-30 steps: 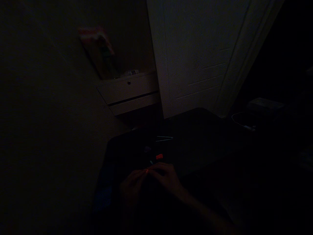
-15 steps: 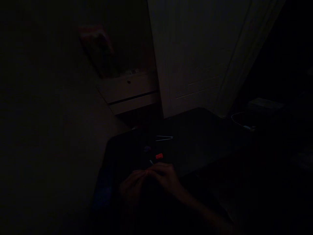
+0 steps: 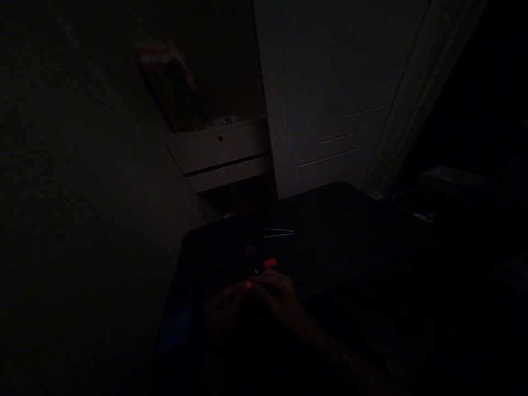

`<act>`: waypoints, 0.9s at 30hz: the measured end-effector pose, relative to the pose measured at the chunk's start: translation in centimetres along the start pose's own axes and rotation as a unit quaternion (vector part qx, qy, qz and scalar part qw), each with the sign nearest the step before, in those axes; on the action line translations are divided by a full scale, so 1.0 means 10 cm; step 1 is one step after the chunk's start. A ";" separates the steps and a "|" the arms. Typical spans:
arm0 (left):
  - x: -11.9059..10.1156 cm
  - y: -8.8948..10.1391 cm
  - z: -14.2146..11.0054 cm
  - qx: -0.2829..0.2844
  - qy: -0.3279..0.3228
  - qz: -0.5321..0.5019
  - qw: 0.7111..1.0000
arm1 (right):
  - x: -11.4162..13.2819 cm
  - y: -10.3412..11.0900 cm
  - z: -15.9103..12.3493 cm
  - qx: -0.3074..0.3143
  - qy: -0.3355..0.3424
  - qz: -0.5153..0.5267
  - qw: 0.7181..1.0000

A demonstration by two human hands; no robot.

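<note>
The room is very dark. My left hand (image 3: 223, 313) and my right hand (image 3: 278, 300) meet over a dark table (image 3: 338, 231), fingertips pinched together on a tiny orange piece (image 3: 248, 285). Which hand actually grips it is hard to tell in the gloom. Just beyond the fingers lie a second orange piece (image 3: 270, 263), a small teal bit (image 3: 256, 271) and a faint purple piece (image 3: 249, 250). Farther back, a thin metal pair of tweezers (image 3: 279, 232) rests on the table.
A pale door (image 3: 330, 93) stands behind the table. A light drawer unit (image 3: 223, 154) sits to its left, with a colourful bag (image 3: 169, 82) above it. At the right lie a white cable (image 3: 408, 206) and a box (image 3: 451, 179).
The hands have stayed pinched together in the same spot. The orange piece between the fingertips was hidden half a second ago and shows again now. The view shifted slightly.
</note>
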State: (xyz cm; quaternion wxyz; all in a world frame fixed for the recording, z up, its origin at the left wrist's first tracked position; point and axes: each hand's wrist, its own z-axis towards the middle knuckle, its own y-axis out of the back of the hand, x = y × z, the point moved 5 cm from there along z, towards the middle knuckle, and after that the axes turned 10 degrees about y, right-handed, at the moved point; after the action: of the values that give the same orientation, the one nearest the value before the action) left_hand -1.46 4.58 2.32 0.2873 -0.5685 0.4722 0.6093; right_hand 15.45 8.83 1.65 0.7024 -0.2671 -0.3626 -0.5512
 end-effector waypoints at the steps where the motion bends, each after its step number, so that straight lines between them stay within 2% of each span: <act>1: 0.01 0.00 0.01 0.005 0.006 -0.003 1.000 | 0.00 0.00 0.00 0.000 0.002 -0.004 1.000; 16: -0.07 -0.02 0.04 0.014 0.010 0.034 0.999 | 0.01 0.01 -0.01 -0.011 0.013 -0.008 1.000; 27: 0.00 -0.02 0.05 0.038 -0.016 0.035 0.999 | 0.05 0.01 0.01 0.003 0.027 -0.016 1.000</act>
State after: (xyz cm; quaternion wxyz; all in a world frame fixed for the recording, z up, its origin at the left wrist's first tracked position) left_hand -1.49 5.08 2.21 0.2949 -0.5300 0.5100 0.6099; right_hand 15.61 8.65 2.08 0.7037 -0.2445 -0.3496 -0.5682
